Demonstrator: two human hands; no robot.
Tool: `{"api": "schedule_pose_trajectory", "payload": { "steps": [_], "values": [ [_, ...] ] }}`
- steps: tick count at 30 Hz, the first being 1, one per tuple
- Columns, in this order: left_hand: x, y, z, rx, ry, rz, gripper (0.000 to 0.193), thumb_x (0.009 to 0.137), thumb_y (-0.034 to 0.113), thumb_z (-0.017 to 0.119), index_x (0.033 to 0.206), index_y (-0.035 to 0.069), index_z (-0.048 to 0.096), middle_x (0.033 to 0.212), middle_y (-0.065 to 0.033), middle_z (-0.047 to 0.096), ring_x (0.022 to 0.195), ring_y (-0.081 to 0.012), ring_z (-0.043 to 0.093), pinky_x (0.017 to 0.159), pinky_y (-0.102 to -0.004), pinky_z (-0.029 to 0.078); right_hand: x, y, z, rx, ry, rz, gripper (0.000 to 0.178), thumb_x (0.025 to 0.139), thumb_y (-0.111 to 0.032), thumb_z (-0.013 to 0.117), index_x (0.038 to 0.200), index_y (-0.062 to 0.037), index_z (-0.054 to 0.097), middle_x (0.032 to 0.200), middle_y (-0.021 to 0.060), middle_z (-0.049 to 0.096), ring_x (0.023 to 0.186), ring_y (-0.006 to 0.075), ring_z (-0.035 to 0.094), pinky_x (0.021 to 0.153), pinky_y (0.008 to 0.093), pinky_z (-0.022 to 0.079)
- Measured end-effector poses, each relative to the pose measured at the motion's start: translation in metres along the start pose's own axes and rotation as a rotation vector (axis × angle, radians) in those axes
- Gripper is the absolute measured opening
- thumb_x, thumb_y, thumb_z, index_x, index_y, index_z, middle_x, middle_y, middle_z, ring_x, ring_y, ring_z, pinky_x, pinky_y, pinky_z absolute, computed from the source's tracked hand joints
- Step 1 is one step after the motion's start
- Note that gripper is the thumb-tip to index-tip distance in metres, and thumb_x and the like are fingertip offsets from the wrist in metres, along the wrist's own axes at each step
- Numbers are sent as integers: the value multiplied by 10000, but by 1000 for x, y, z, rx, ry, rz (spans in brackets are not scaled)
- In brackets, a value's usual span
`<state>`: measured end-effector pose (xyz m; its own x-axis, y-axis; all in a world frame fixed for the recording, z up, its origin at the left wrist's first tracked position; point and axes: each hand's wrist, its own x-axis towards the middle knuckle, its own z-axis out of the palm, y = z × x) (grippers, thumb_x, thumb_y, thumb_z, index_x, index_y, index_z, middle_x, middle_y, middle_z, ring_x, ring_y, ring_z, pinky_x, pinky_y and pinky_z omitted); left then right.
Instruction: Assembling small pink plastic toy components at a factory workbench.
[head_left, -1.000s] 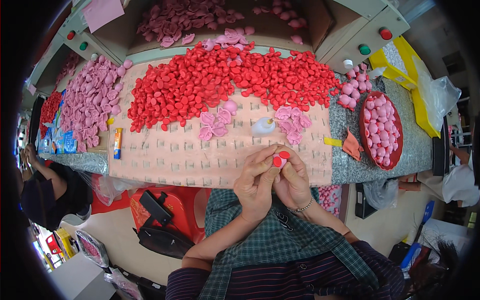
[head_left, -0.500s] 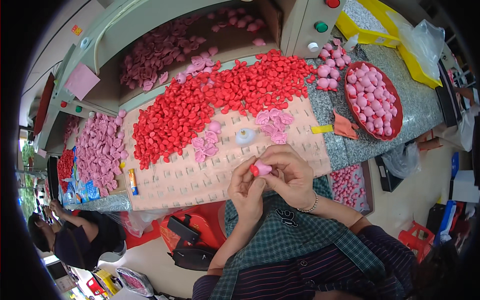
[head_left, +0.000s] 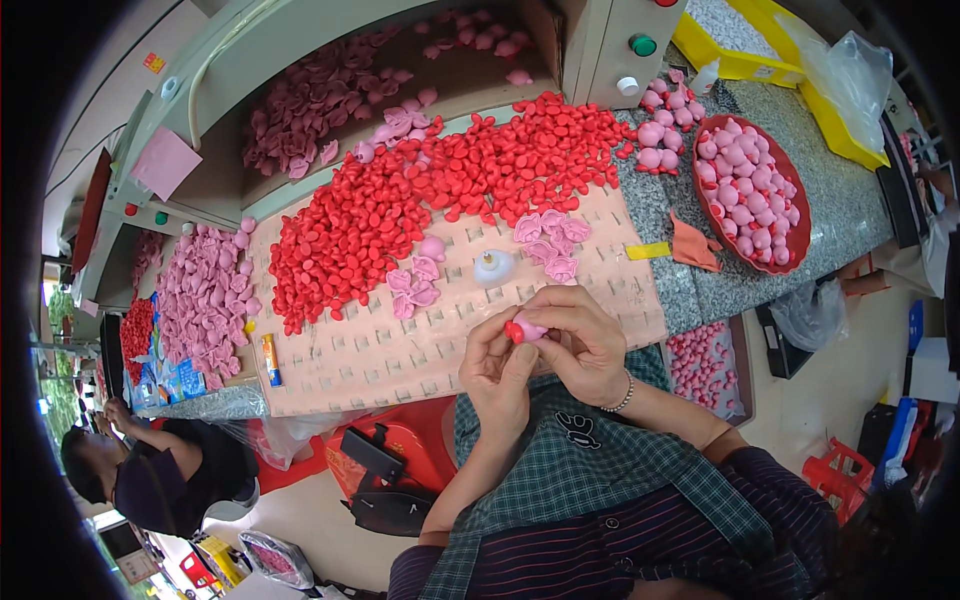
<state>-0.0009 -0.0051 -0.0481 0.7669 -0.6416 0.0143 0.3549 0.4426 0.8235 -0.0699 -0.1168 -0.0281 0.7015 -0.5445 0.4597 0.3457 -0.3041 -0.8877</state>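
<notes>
Just beyond my apron, both hands pinch a small soft-looking pink and red piece (head_left: 528,328). My left hand (head_left: 497,378) is closed at its red end, thumb and forefinger against it. My right hand (head_left: 585,350), with a bead bracelet on the wrist, is closed around the pink end, and its fingers partly hide it. Beyond the hands stands a small whitish translucent bottle (head_left: 492,268) with a narrow tip. Beside it lie curled pink pieces (head_left: 552,243) on the right, and more curled pink pieces (head_left: 413,290) with a round one on the left.
A large heap of small red pieces (head_left: 345,235) covers the mat's far side. Pink pieces (head_left: 205,300) are heaped at left, near a glue-stick-like tube (head_left: 271,360). A red bowl (head_left: 797,240) of pink balls stands right, past an orange scrap (head_left: 692,247). Another person (head_left: 165,475) sits at left.
The pink and red piece has turned a little between my fingers, its pink end now more toward the right. Both hands keep their grip in nearly the same place.
</notes>
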Motion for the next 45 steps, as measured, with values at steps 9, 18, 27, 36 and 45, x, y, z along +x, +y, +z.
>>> {"api": "schedule_pose_trajectory", "payload": {
  "steps": [9, 18, 27, 36, 45],
  "values": [
    [0, 3, 7, 55, 9, 36, 354, 978, 103, 586, 1291, -46, 514, 1184, -119, 613, 1070, -162, 596, 948, -287, 465, 1, 1, -2, -46, -5, 16, 356, 782, 98, 719, 1121, 15, 646, 1071, 135, 606, 960, 204, 625, 805, 283, 522],
    [-2, -2, 6, 232, 26, 11, 326, 1022, 147, 528, 1284, -47, 530, 1196, -109, 595, 1061, -137, 572, 940, -267, 452, -2, 3, -4, -235, 57, -40, 310, 809, 61, 717, 1108, 34, 640, 1090, 154, 611, 938, 217, 645, 769, 280, 543],
    [-2, -5, 8, 182, 34, 73, 324, 1008, 118, 527, 1269, -74, 540, 1225, -174, 627, 1114, -206, 609, 983, -334, 473, -4, 16, -19, 775, 95, 519, 340, 943, -37, 614, 1274, 5, 549, 1186, 133, 592, 839, 167, 616, 734, 285, 532],
    [-2, -8, 2, 285, 4, 76, 286, 995, 85, 544, 1230, -78, 532, 1221, -207, 625, 1128, -249, 618, 1009, -394, 476, -2, 25, -25, 1188, 42, 513, 437, 946, -7, 573, 1371, -73, 496, 1288, 136, 554, 862, 182, 610, 828, 319, 503],
    [-3, -7, 8, 295, 35, 71, 256, 966, 15, 572, 1204, -78, 553, 1209, -201, 642, 1128, -232, 621, 1013, -350, 461, -6, 28, -25, 1109, 6, 448, 440, 946, -2, 571, 1371, -75, 485, 1290, 134, 547, 873, 190, 620, 852, 333, 500]
  ]
}}
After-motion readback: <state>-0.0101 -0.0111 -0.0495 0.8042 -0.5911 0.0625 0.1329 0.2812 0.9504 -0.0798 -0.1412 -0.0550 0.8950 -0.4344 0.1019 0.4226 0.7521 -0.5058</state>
